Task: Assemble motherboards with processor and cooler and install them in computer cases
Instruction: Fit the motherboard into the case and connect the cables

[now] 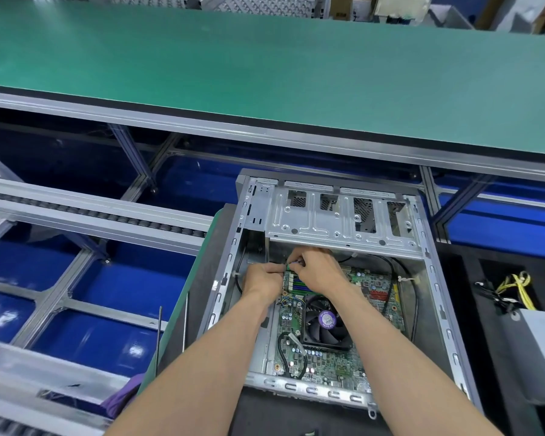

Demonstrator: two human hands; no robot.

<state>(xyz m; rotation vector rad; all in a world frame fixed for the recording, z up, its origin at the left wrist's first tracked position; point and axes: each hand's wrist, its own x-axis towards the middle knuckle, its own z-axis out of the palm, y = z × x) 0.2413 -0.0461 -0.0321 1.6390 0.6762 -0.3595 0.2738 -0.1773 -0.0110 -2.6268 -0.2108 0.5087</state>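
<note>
While both bare forearms reached in from the near edge, the green motherboard [324, 360] already lay flat inside the open grey steel computer case [434, 309], which sat on a dark mat on the desk [202, 309]. Its black cooler fan with a purple centre label [326, 322] was mounted near the middle of the board, so the processor and cooler steps looked done, and the board seemed seated in the case. Farther in, at the board's far edge beside the blue memory slots [299, 286], the left hand [261, 280] and right hand [317, 272] met, fingers curled and pinching a small green connector [288, 266] on thin wires; whether it was plugged in could not be told. Judging by this, cabling was under way, with side panel closing left. Beyond stood the silver drive cage [340, 215], then the long green conveyor belt [265, 67]. Yellow cables [516, 287] lay in a black tray to the right.
</note>
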